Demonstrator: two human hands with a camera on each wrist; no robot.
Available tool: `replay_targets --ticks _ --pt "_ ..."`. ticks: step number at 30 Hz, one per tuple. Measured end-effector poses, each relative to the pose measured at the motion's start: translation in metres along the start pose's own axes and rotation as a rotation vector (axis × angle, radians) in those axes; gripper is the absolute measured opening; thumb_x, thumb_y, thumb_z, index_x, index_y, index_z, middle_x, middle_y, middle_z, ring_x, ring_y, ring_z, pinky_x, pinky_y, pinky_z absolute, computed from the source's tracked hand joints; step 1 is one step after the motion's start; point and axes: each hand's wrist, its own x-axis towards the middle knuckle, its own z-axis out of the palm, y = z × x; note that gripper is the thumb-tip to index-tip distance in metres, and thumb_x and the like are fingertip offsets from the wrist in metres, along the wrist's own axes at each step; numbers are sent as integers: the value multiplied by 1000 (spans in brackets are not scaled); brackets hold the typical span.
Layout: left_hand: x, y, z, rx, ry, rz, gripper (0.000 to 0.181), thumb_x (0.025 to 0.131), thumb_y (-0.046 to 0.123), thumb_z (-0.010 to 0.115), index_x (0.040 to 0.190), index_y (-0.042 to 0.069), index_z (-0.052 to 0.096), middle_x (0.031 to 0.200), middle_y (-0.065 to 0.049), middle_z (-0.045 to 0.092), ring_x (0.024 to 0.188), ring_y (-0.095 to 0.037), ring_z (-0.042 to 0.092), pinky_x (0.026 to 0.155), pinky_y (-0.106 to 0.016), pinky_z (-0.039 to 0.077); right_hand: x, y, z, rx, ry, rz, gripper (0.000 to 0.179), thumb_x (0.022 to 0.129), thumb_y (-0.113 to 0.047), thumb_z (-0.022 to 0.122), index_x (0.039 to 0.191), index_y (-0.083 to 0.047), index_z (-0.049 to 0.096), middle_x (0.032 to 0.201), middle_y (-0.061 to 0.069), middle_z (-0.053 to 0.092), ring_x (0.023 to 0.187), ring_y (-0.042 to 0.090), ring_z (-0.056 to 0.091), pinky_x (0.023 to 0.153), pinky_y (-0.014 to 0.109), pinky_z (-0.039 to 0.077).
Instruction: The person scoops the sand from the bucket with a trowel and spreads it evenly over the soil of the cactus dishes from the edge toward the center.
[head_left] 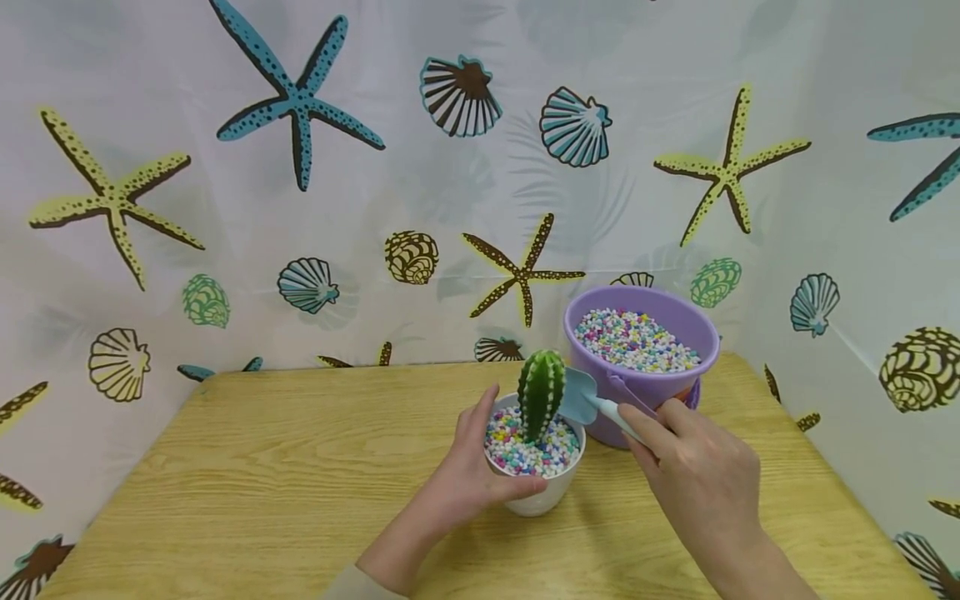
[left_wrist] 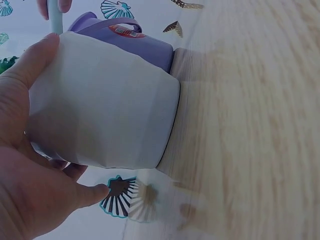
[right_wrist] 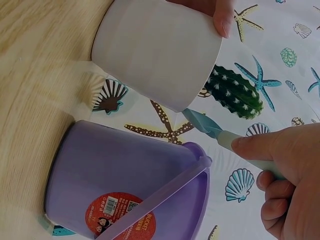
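A green cactus (head_left: 541, 395) stands in a white pot (left_wrist: 107, 102) filled with multicoloured pebbles (head_left: 517, 446). My left hand (head_left: 474, 467) holds the pot around its left side, thumb across the front near the rim. In my right hand (head_left: 701, 467) is a small blue shovel (head_left: 579, 397), gripped by its pale handle (right_wrist: 228, 140). The shovel's blade is tilted at the pot's right rim, right beside the cactus; the right wrist view shows its tip at the rim. The pot stands on the wooden table (head_left: 300, 450).
Just behind and to the right of the pot stands a purple bucket (right_wrist: 125, 165) holding many more coloured pebbles (head_left: 633, 340). Its handle hangs down the front, over a red label (right_wrist: 120, 215). A curtain (head_left: 420, 183) printed with starfish and shells surrounds the table's back and sides.
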Motion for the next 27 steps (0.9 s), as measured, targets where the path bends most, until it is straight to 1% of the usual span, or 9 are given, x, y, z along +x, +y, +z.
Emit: replay_targets --ticks 5,8,14,16,21,27 --pt "0 1 -1 11 -10 -13 137 78 40 104 179 25 13 170 -20 26 151 -44 42 124 -68 35 2 1 -3 3 -11 12 45 74 -10 102 115 -23 89 79 -1 61 50 16 47 41 31 36" --pt "0 2 -2 10 -16 -26 135 78 40 104 178 22 15 171 -20 26 152 -44 41 125 -67 34 2 1 -4 3 -15 23 38 79 -13 99 115 -24 89 80 -1 63 51 16 50 41 31 36" --pt "-1 3 -6 23 -17 -21 133 77 39 104 177 17 20 172 -20 28 152 -44 42 126 -65 33 3 3 -6 -13 -30 26 29 86 -18 94 114 -23 88 81 -2 65 53 17 54 41 32 38" --pt "-1 3 -8 23 -15 -17 133 76 39 105 177 16 20 173 -20 29 152 -44 43 126 -65 33 4 3 -7 -15 -34 26 29 86 -19 94 114 -23 88 80 -2 64 52 17 53 41 31 37" --pt "-2 1 -11 16 -13 -19 133 76 39 105 177 16 22 173 -19 30 154 -44 41 126 -66 32 7 1 -10 5 -26 29 32 83 -18 96 114 -23 87 77 -2 61 51 16 50 40 31 34" --pt "-5 0 -16 17 -19 -3 132 77 39 104 177 15 22 175 -18 29 156 -42 39 126 -66 31 9 3 -11 -8 -17 17 28 87 -21 92 114 -23 86 79 -4 64 52 15 52 41 30 35"
